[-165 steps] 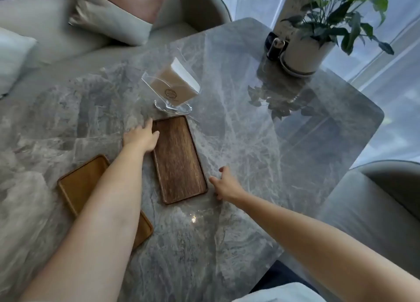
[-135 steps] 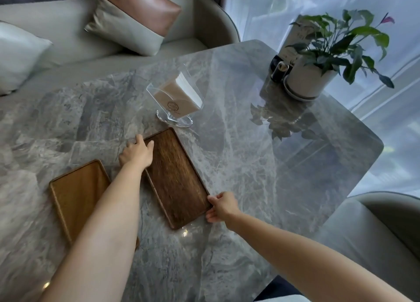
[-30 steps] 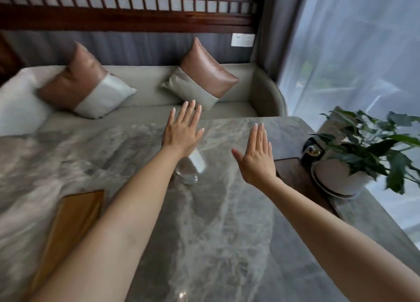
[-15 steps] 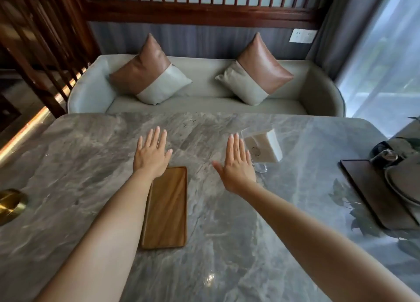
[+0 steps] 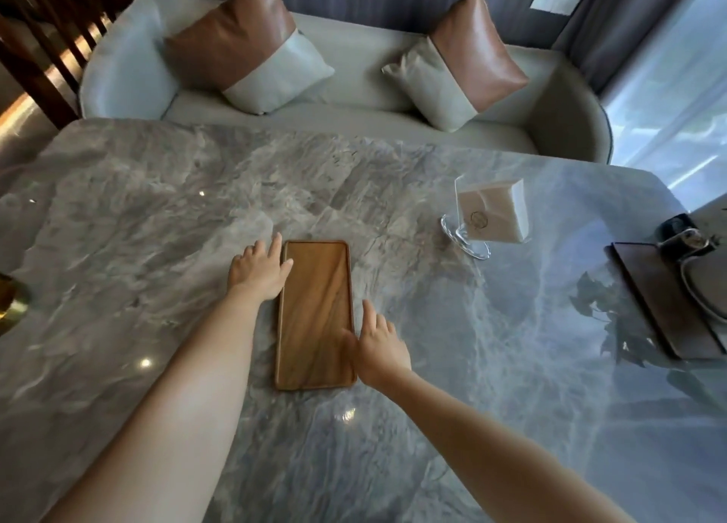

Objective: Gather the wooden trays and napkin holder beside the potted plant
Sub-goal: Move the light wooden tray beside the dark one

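Observation:
A light wooden tray (image 5: 314,314) lies flat in the middle of the grey marble table (image 5: 157,227). My left hand (image 5: 257,273) rests at the tray's far left edge, fingers spread and touching the rim. My right hand (image 5: 377,347) touches the near right edge, fingers apart. A dark wooden tray (image 5: 665,298) lies at the right edge of the table, against the white plant pot (image 5: 708,290). The clear napkin holder (image 5: 488,219) with white napkins stands upright between the two trays.
A small dark round object (image 5: 682,233) sits behind the dark tray. A grey sofa (image 5: 354,117) with two brown-and-grey cushions runs along the table's far side. A brass object (image 5: 10,302) shows at the left edge.
Both hands have come down from hovering with flat palms onto the light tray's edges. The view has tilted down. Earlier, the dark tray was moved beside the plant pot.

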A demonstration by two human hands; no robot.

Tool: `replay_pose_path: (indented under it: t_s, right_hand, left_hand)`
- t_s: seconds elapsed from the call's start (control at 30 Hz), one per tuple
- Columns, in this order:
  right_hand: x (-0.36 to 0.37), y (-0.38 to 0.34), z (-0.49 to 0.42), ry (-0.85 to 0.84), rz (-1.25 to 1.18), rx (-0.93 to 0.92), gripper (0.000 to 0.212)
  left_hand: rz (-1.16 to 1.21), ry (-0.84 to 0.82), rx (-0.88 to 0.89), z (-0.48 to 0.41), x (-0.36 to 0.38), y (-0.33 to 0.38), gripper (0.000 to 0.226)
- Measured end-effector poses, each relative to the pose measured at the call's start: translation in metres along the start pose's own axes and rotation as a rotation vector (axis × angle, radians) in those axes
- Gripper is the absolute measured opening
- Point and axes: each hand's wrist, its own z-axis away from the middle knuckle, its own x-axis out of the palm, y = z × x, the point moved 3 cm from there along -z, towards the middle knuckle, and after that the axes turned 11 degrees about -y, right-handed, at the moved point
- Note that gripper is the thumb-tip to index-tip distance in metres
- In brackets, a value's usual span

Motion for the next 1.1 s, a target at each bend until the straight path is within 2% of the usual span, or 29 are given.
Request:
replay_pose_path:
  t_s: [0.13, 0.27, 0.43, 0.6, 0.73, 0.9, 1.1]
  right_hand:
    - [0.014, 0.006, 0.003, -0.020, -0.099, 0.135, 0.043]
    - [0.024, 0.012, 0.006, 0.002, -0.181, 0.220, 0.040]
    - [0.041, 0.020, -0.003, 0.022, -0.536, 0.314, 0.023]
    - [0.048, 0.029, -0.003, 0.054, -0.796, 0.367, 0.031]
    - [0.045, 0.030, 0.000, 0.058, -0.833, 0.360, 0.023]
    - [0.027, 0.033, 0.003, 0.126, -0.797, 0.302, 0.028]
    - [-0.019, 0.034, 0.011, 0.215, -0.807, 0.116, 0.026]
  left_hand:
    - [0.037, -0.023, 0.019, -0.018, 0.001, 0.003, 0.059]
    - [0.079, -0.028, 0.042, -0.032, 0.002, 0.012, 0.060]
    - [0.088, -0.050, 0.055, -0.039, 0.003, 0.018, 0.055]
    - [0.166, -0.039, 0.038, -0.038, 0.004, 0.015, 0.053]
    - [0.204, -0.040, -0.018, -0.034, 0.006, 0.005, 0.053]
    - [0.381, -0.022, -0.132, -0.020, -0.002, -0.002, 0.052]
    - [0.415, 0.108, -0.184, -0.001, -0.040, 0.001, 0.053]
